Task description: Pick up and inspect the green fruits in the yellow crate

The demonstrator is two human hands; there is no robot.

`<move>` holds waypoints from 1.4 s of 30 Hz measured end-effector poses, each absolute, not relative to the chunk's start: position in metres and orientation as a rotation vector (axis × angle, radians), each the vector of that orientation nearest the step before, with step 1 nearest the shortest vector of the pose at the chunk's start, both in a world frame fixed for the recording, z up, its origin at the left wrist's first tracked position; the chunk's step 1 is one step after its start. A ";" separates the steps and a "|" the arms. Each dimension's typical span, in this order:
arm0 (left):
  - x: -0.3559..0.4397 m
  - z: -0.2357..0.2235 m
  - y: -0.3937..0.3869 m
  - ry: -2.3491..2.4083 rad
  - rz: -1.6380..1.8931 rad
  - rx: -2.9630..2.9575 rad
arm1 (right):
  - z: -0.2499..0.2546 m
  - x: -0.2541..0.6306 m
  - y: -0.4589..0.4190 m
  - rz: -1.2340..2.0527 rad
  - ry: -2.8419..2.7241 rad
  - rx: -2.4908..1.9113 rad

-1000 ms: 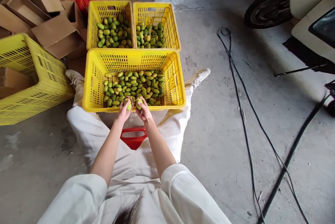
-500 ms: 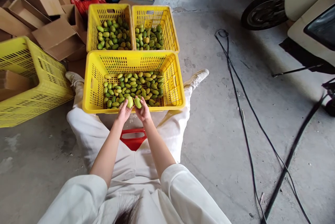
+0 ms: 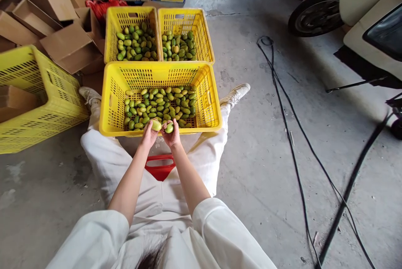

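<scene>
Just above the near rim of a yellow plastic crate (image 3: 163,130), my left hand (image 3: 148,136) is closed around a pale green mango (image 3: 156,125). Close beside it, my right hand (image 3: 172,136) grips a smaller green mango (image 3: 169,128), its fingers curled about the fruit. Many loose green and yellowish mangoes (image 3: 160,103) cover the bottom of this crate. The crate rests between my legs, its near edge by my knees. A red stool edge with a handle slot (image 3: 161,172) shows below my forearms.
Behind stand two more yellow crates, the left one (image 3: 110,34) and the right one (image 3: 205,36), both holding mangoes. A yellow-green crate (image 3: 63,97) and cardboard boxes (image 3: 67,47) are at the left. Black cables (image 3: 287,130) cross the floor right, near a parked vehicle (image 3: 361,13).
Both mangoes have been turned in my hands: the left one now lies more sideways, and the right one shows its end. The crates have not moved.
</scene>
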State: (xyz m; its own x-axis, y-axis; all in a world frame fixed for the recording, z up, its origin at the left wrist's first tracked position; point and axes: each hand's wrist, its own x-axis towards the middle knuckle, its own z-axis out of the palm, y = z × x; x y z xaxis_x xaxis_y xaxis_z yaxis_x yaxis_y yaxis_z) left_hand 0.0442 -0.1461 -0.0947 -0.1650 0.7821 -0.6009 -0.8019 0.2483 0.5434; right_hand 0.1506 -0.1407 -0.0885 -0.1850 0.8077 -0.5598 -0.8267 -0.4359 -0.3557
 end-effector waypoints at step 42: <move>0.043 -0.083 -0.150 0.982 1.309 0.011 | -0.092 0.151 -0.136 1.808 0.093 -0.742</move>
State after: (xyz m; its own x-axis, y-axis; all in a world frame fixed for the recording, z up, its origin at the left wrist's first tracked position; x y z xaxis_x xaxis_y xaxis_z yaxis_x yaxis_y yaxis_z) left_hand 0.0435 -0.1497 -0.0827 -0.0654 0.8022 -0.5935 -0.7938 0.3185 0.5180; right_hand 0.1514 -0.1356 -0.0921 -0.1782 0.8314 -0.5263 -0.8808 -0.3732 -0.2913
